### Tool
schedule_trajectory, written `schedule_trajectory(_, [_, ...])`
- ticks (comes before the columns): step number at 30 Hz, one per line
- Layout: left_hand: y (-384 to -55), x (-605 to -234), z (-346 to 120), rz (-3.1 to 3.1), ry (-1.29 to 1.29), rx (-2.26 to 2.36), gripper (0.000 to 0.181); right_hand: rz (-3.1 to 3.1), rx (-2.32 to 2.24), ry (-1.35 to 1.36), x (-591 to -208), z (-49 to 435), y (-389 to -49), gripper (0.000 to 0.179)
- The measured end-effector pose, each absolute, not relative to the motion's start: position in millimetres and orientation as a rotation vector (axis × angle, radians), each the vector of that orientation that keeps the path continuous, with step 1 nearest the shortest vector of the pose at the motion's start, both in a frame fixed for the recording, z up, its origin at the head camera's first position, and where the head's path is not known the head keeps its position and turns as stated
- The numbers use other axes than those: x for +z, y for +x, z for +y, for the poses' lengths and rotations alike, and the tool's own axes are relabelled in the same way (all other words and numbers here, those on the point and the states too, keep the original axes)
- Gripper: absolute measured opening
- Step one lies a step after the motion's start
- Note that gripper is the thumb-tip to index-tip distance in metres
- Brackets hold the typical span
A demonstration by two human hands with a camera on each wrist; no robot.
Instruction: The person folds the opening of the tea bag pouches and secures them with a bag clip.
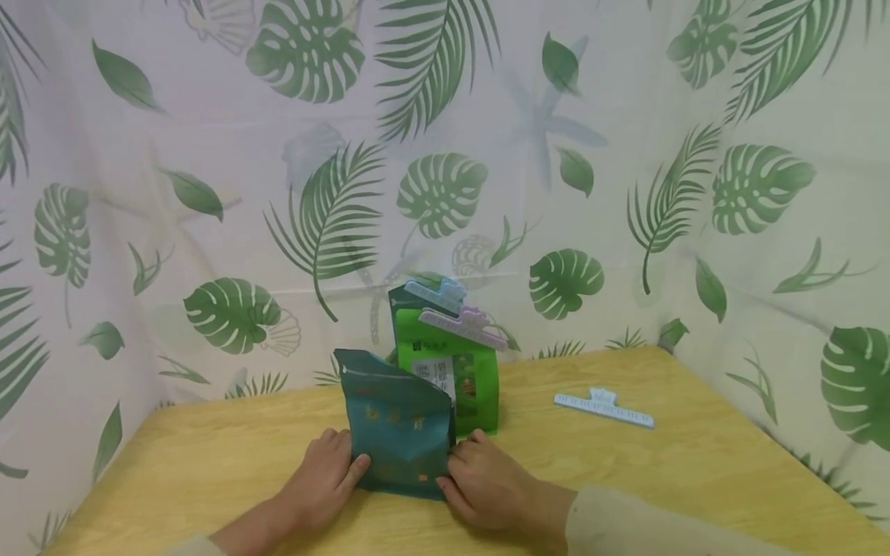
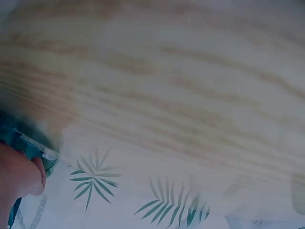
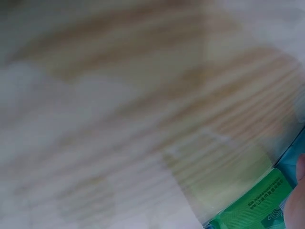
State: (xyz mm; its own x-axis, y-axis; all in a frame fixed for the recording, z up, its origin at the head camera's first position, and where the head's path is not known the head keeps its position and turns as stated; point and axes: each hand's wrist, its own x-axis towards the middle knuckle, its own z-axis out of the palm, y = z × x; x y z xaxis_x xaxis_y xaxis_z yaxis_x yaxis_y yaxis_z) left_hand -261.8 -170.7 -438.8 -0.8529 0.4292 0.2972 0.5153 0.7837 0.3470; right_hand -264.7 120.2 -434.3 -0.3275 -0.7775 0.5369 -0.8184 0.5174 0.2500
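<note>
A teal stand-up pouch [image 1: 399, 436] stands on the table near me, its top unclipped. My left hand [image 1: 321, 472] grips its lower left side, thumb on the front. At the lower right side my right hand [image 1: 492, 485] holds the pouch between thumb and curled fingers. Just behind is a bright green pouch [image 1: 481, 386] with a purple sealing clip [image 1: 464, 327] across its top. Farther back, mostly hidden, another dark teal pouch [image 1: 402, 300] carries a light blue clip [image 1: 435, 294]. The left wrist view catches part of my left hand [image 2: 19, 176]; the right wrist view, part of my right hand [image 3: 296, 205].
A loose light blue sealing clip [image 1: 603, 408] lies to the right on the wood-grain table [image 1: 229, 448]. Leaf-patterned white cloth [image 1: 480, 131] encloses the table at the back and both sides.
</note>
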Motion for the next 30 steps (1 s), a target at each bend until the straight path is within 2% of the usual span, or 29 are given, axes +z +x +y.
schedule_trajectory(22, [-256.0,-433.9,-140.9,-2.843,-0.652,-0.665,0.048,-2.204,0.062,1.264,-434.3,145.7,-265.9,0.022])
schedule_trajectory(30, [-251.4,-428.3,-126.4,-2.875,-0.603,-0.637,0.05,-2.089,0.057,1.27,-437.5,157.9,-271.1,0.027])
